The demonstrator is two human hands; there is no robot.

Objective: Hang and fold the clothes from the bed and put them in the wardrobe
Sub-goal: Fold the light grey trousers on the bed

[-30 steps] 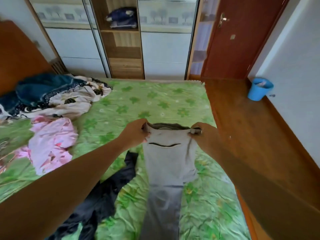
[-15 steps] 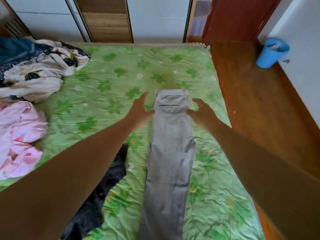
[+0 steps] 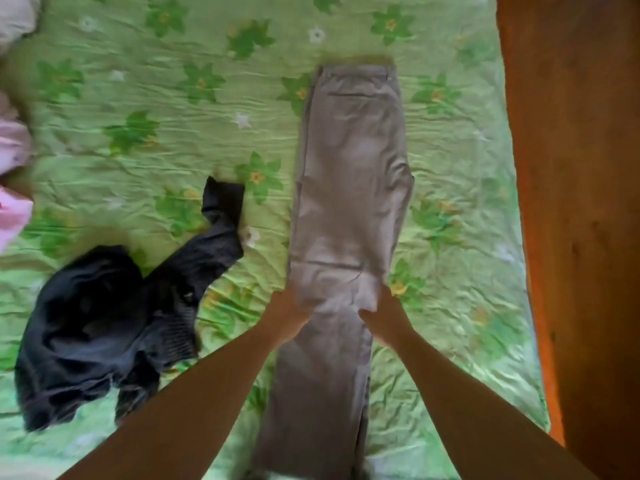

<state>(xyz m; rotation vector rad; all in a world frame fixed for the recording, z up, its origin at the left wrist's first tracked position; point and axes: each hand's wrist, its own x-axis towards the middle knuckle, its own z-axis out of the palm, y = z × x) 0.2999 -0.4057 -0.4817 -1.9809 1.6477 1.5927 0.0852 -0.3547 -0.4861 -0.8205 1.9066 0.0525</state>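
Touching trousers (image 3: 353, 168) lower, mid-leg, left hand (image 3: 288, 315), right hand (image 3: 388, 318)

The left hand (image 3: 287, 315) and right hand (image 3: 388, 317) are touching opposite edges of the grey trousers (image 3: 349, 168), which are lying flat between them and stretching away past the fingertips on the green flowered bedsheet (image 3: 138, 98). A black garment (image 3: 104, 323) is lying crumpled outside the left forearm. Blur is hiding whether either hand is gripping.
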